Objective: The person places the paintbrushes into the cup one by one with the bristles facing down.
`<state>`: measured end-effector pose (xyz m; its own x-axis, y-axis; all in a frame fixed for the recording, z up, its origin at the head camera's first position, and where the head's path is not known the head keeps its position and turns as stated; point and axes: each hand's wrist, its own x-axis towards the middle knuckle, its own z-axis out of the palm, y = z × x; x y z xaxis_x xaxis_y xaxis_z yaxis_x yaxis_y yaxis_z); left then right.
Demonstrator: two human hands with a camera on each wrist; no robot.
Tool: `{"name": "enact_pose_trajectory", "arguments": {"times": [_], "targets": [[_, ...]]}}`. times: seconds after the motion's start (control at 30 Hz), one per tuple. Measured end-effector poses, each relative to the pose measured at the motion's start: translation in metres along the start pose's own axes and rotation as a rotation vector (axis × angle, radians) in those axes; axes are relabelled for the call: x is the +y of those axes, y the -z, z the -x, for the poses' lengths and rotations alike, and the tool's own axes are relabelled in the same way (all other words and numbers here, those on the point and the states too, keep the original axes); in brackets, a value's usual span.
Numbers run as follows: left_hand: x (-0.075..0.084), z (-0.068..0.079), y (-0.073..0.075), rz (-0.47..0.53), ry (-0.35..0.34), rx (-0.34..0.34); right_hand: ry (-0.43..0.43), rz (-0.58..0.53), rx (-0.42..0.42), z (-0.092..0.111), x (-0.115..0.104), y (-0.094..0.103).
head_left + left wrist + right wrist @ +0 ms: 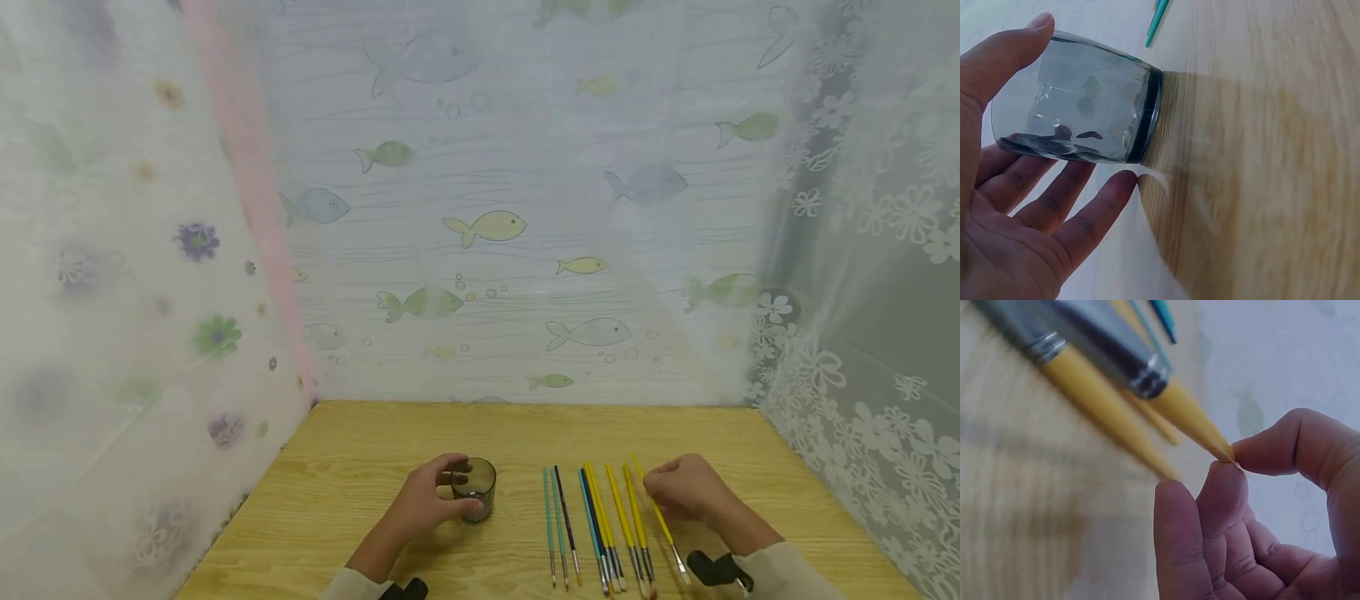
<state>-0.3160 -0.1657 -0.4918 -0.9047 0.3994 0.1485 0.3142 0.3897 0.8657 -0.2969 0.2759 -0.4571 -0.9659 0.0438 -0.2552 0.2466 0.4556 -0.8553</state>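
Note:
A grey see-through glass [484, 492] stands upright on the table; my left hand [431, 498] holds its side, thumb in front and fingers round the back. In the left wrist view the thumb lies along the glass [1094, 103] and the other fingers spread behind it. My right hand [686, 490] pinches a thin yellow paintbrush [667, 532] at the right end of a row of brushes. The right wrist view shows thumb and fingertip meeting at the tapered end of a yellow handle [1188, 415], with another yellow handle [1100, 403] beside it, blurred.
Left of the right hand lie several yellow paintbrushes [617, 504], then blue and teal ones [548, 508], bristles toward me. The wooden table [360, 433] is bordered by a fish-patterned curtain [487, 333] behind and patterned sheets at both sides.

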Motion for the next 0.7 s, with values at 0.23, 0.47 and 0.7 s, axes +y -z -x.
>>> {"name": "enact_pose_trajectory", "arguments": {"times": [0.23,0.47,0.7], "targets": [[0.000,0.003,-0.001,-0.002,-0.017,0.008,0.007,-0.079,-0.001,0.001,-0.013,0.002],[0.000,0.006,-0.002,0.003,-0.018,0.014,0.047,-0.108,0.003,0.003,-0.028,-0.002],[-0.002,0.007,-0.004,0.023,-0.029,0.014,0.112,-0.176,-0.017,0.005,-0.044,-0.009]]}}
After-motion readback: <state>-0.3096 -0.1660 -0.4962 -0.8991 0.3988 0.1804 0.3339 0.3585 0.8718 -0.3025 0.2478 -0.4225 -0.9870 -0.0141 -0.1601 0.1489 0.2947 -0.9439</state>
